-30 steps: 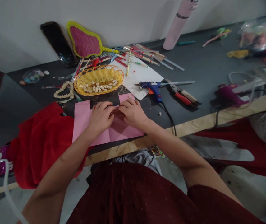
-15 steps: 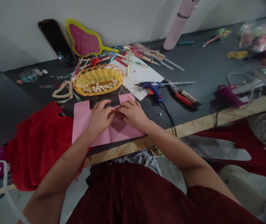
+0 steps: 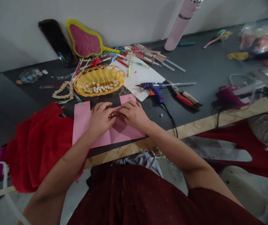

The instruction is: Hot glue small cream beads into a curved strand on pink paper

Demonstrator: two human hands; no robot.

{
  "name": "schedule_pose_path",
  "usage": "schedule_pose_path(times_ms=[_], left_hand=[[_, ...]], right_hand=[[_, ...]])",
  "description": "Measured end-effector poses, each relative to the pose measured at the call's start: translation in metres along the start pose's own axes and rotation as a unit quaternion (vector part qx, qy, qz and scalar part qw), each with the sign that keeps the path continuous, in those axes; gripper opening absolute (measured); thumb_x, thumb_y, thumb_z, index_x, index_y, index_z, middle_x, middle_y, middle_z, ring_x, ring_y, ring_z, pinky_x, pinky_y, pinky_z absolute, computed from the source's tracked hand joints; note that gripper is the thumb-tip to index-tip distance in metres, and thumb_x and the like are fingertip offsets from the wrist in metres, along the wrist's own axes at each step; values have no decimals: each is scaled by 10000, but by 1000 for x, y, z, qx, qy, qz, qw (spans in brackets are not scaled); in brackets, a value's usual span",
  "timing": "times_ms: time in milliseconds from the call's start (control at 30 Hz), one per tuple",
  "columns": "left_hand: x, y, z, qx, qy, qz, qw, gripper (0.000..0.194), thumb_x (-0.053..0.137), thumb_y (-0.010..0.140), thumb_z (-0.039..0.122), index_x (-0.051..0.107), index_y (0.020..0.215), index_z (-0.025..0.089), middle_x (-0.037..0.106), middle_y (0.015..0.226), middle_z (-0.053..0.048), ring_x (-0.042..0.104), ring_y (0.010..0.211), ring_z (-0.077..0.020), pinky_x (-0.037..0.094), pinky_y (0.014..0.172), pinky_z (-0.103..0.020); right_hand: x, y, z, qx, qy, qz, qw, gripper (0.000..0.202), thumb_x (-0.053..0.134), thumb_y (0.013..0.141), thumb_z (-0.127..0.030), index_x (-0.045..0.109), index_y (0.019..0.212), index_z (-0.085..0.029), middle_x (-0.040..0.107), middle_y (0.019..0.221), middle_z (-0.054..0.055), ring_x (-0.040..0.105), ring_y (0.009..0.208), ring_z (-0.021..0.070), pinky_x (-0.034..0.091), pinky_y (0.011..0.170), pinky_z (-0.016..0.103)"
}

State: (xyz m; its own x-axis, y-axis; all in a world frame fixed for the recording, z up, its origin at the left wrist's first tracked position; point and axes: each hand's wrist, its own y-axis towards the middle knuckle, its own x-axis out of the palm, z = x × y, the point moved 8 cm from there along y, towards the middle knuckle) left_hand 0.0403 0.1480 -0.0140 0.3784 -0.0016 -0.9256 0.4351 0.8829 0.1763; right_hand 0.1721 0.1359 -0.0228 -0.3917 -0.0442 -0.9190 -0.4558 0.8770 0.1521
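Note:
Both hands meet over a pink sheet (image 3: 81, 122) with a crease, at the front edge of the dark table. My left hand (image 3: 101, 118) is curled, its thumb and fingers closed round small brownish bits that show only in part. My right hand (image 3: 132, 114) presses its fingertips together against the same spot; what they pinch is hidden. Behind my left hand stands a yellow wicker basket (image 3: 98, 76) holding several small pale pieces. A blue glue gun (image 3: 156, 90) lies to the right on a white sheet (image 3: 143, 75).
Red-handled pliers (image 3: 183, 98) lie right of the glue gun. Red cloth (image 3: 42, 147) covers the left front. A phone (image 3: 57, 42), a yellow-rimmed paddle shape (image 3: 85, 39) and a pink bottle (image 3: 178, 29) stand behind. A ring of pale pieces (image 3: 63, 90) lies left of the basket.
The fingers of my left hand have shifted slightly, and more of the small bits between my hands shows now. The things on the table have stayed in place.

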Motion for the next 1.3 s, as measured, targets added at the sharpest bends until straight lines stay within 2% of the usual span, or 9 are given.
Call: schedule_pose_path(times_ms=[333,567,700,867,1033,1300], left_hand=[[2,-1,3,-11,19,-4,1000,198,610,853,198,764,977,201,672,1323,-105,559,1277,-326,446,1097,-528],[1,-2,-3,-26,4,9,1000,140,636,891,268,746,954,208,682,1294,-110,558,1280,-325,429,1109,-530],[3,-2,-4,-26,2,3,1000,134,624,900,256,747,939,222,680,1297,-101,552,1285,-322,429,1106,-535],[5,-1,-5,-21,-9,-5,1000,149,632,899,248,757,972,216,684,1294,-104,555,1284,-323,430,1112,-531],[-4,-1,-3,-12,-2,-11,1000,196,682,884,298,767,1044,223,686,1291,-104,549,1272,-332,438,1103,-529],[-7,-3,-6,-3,9,-25,1000,254,555,982,322,780,1090,273,713,1245,-74,560,1248,-306,435,1081,-533]], right_hand=[[1,0,0,0,0,3,1000,272,565,949,-157,732,1155,-215,719,1245,89,524,1193,276,352,966,435],[0,0,0,0,0,7,1000,263,554,961,-164,738,1139,-226,725,1231,82,523,1187,274,346,971,436],[0,0,-1,0,4,4,1000,272,553,955,-151,741,1135,-229,724,1231,82,523,1188,272,346,972,434],[0,0,-1,3,4,0,1000,282,534,968,-162,741,1147,-230,721,1240,80,516,1183,269,344,973,431],[1,0,0,3,5,-3,1000,301,564,934,-134,736,1164,-226,717,1255,76,521,1188,271,342,979,435],[0,0,0,5,6,-1,1000,283,548,964,-160,735,1162,-238,719,1242,80,514,1191,270,343,978,435]])
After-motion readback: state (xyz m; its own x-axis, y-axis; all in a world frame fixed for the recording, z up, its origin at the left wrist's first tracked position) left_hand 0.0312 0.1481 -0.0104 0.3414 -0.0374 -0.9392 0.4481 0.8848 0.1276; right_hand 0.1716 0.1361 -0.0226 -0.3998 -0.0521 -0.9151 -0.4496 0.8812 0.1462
